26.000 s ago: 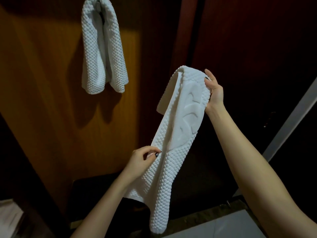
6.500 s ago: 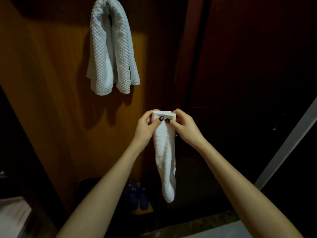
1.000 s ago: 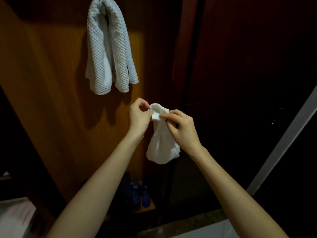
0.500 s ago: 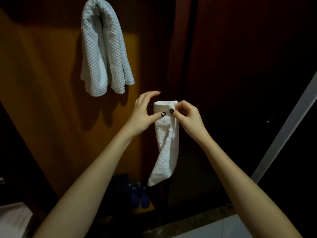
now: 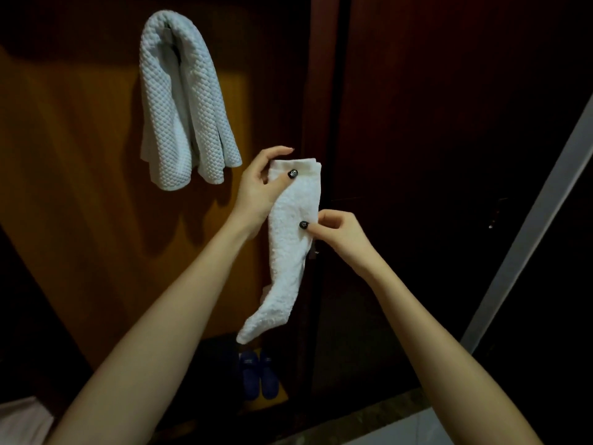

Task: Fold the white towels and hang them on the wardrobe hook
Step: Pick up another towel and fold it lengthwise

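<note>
In the middle of the frame, 2 bare hands hold a narrow folded white towel (image 5: 290, 252) that hangs lengthwise in the air in front of the wardrobe. The left hand (image 5: 258, 187) grasps its top end: the thumb, with a dark painted nail, presses on the front of the cloth just below the folded upper edge, and the fingers curve round behind it. The right hand (image 5: 341, 232) pinches the towel's right edge about a third of the way down, thumb on the front, the other fingers curled. Below that pinch the towel bends toward the lower left, and its free end dangles above a pair of blue slippers (image 5: 258, 374) on the dark floor of the wardrobe.

In the upper left of the frame, 1 white waffle-weave towel (image 5: 183, 101) is already draped high on the orange-brown wardrobe panel (image 5: 70, 175), its 2 ends hanging side by side; what it hangs from is hidden by the cloth. It is well apart from the held towel. To the right stands a dark reddish door (image 5: 449, 107), and a pale grey strip (image 5: 532, 216) runs diagonally along the right edge. A bit of white cloth (image 5: 22, 422) shows in the lower left corner.
</note>
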Motion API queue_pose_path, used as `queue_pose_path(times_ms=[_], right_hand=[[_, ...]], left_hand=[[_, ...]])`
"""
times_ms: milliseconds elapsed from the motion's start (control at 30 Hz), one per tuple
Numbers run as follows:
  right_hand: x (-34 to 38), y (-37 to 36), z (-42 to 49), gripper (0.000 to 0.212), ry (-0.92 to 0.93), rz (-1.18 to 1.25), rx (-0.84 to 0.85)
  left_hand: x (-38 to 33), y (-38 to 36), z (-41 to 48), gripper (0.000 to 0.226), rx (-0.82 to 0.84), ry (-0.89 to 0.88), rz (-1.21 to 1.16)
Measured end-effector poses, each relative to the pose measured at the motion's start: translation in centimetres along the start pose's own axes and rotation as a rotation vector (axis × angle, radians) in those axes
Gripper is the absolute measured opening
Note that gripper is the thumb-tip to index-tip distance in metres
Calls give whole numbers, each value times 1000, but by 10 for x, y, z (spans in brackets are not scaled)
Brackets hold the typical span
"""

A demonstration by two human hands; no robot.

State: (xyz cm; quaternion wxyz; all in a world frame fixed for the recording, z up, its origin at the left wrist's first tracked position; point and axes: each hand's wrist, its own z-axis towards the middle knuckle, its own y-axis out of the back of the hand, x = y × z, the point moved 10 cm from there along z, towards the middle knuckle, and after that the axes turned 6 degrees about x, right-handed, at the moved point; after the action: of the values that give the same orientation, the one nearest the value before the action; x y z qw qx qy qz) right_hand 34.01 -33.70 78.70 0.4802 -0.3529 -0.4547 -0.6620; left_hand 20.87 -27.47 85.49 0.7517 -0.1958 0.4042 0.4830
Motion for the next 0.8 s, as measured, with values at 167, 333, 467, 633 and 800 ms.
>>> queue_pose_path(times_ms=[167, 333, 467, 633, 800], right_hand=[[4, 14, 0, 18, 25, 71, -110], [5, 25, 7, 13, 10, 97, -123], [-5, 12, 9, 30, -51, 1, -29], [-16, 3, 2, 55, -96, -153, 40], [-29, 5, -9, 41, -177, -329, 32]], left_hand=[[-10, -27, -5, 53, 310, 33, -16], [9, -32, -20, 41, 276, 62, 98], [11, -14, -14, 36, 30, 53, 76], [17, 7, 1, 39, -69, 63, 52], [32, 23, 4, 43, -200, 92, 57]])
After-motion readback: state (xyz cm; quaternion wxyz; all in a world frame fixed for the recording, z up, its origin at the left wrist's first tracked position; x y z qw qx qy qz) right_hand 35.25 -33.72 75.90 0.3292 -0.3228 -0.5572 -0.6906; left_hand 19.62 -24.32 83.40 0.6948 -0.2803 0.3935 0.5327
